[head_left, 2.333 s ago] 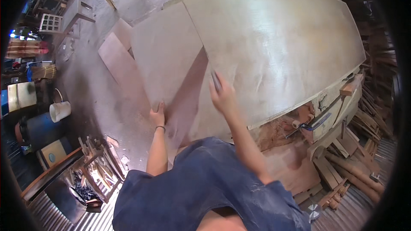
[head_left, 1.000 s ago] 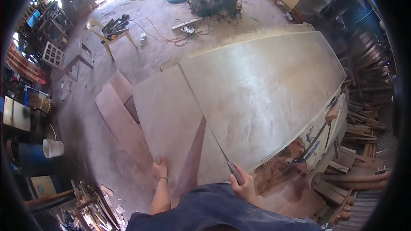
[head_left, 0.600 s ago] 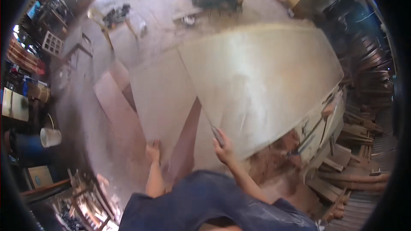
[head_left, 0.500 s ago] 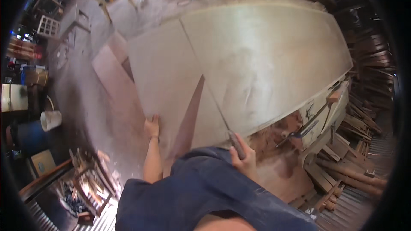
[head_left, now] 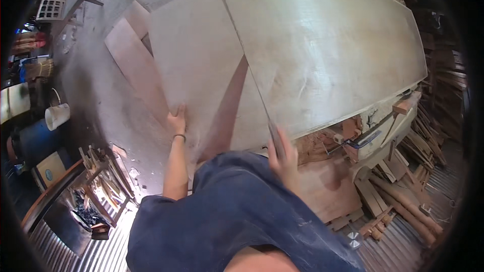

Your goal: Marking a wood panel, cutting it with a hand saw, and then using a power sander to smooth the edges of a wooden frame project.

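A large pale plywood sheet [head_left: 322,45] lies in front of me, with a long dark cut line [head_left: 229,12] running from its far edge toward me. My right hand [head_left: 283,156] is closed round the handle of a handsaw [head_left: 261,98], near the sheet's front edge. The saw's blade shows as a thin dark strip in line with the cut, tilted toward me. On the sheet left of the line falls a reddish-brown triangular shadow [head_left: 227,113]. My left hand [head_left: 176,119] presses on the sheet near its left edge, fingers apart, holding nothing.
Reddish boards [head_left: 133,58] lie beneath the sheet at left. A blue clamp [head_left: 363,141] sits on the wooden bench [head_left: 380,143] at right. Scrap timber [head_left: 426,138] and logs [head_left: 403,204] are piled beyond. A white bucket [head_left: 57,116] and wood offcuts [head_left: 101,181] stand at left.
The view has tilted, so the sheet and both hands appear higher in the picture. Relative to the sheet, the left hand and the saw stay in about the same place.
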The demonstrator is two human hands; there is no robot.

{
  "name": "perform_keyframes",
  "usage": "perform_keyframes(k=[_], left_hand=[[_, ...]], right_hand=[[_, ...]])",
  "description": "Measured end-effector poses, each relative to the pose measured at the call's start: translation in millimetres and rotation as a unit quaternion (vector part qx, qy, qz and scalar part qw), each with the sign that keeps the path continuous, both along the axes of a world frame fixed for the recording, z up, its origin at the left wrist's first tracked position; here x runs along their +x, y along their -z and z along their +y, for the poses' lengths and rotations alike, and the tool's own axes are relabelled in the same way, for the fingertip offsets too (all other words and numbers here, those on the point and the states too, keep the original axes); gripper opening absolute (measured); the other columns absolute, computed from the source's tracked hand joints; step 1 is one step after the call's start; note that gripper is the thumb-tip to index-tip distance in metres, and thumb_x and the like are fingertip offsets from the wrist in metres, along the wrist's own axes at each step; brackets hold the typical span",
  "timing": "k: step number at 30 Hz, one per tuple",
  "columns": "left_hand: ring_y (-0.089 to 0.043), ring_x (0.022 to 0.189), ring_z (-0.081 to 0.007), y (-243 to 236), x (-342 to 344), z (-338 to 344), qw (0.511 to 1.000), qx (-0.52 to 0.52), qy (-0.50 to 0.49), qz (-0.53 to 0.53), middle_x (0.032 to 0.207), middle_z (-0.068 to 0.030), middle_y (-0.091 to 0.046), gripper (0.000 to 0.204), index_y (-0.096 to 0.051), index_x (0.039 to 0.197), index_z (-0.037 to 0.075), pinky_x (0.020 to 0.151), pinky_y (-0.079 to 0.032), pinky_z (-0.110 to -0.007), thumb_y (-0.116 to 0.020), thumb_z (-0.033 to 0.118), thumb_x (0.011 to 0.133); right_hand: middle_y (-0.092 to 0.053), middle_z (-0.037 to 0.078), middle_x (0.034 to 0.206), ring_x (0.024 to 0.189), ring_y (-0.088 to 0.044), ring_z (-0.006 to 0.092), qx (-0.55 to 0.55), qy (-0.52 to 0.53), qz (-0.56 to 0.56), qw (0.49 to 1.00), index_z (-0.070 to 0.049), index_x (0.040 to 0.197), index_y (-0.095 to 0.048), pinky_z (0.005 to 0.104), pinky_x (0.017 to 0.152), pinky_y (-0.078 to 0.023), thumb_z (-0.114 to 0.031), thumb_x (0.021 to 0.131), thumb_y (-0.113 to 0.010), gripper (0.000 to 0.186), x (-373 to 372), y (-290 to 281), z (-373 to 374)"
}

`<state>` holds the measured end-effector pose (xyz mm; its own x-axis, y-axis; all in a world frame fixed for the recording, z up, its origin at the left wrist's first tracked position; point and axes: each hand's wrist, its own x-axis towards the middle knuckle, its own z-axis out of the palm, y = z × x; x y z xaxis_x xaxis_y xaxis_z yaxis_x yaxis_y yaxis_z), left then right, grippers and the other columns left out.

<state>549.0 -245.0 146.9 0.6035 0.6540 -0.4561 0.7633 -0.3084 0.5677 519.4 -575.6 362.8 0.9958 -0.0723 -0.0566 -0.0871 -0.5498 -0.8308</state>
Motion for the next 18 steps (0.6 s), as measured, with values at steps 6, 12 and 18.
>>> perform_keyframes(k=[6,12,18], left_hand=[[-0.064,0.102,-0.0329,19.7,7.2,1.1,0.992,-0.012,0.004,-0.128,0.107,-0.0197,-0.068,0.071,-0.063,0.110,-0.007,0.088,-0.046,-0.038,-0.072,0.055,0.076],[-0.064,0.101,-0.0319,39.0,29.6,-2.7,0.988,-0.063,0.019,-0.137,0.107,-0.0192,-0.068,0.070,-0.063,0.109,-0.008,0.088,-0.046,-0.038,-0.073,0.054,0.076],[-0.065,0.098,-0.0307,9.7,10.1,-8.0,0.991,0.003,0.024,-0.131,0.104,-0.0182,-0.069,0.063,-0.066,0.105,-0.007,0.086,-0.047,-0.038,-0.073,0.050,0.078]], right_hand=[[-0.065,0.024,0.101,0.087,-0.066,0.0387,-0.016,0.011,-0.074,0.997,0.002,0.122,-0.056,0.0409,0.072,-0.053,-0.009,0.086,-0.061,0.038,69.6,85.7,10.2],[-0.063,0.027,0.106,0.099,-0.062,0.0412,0.016,0.069,-0.046,0.996,0.003,0.121,-0.056,0.0421,0.084,-0.049,-0.021,0.089,-0.059,0.040,181.0,142.2,42.1],[-0.066,0.022,0.108,0.097,-0.068,0.0307,0.090,0.080,0.123,0.985,0.007,0.126,-0.052,0.0371,0.083,-0.052,-0.002,0.084,-0.057,0.043,-45.2,-33.3,-6.9]])
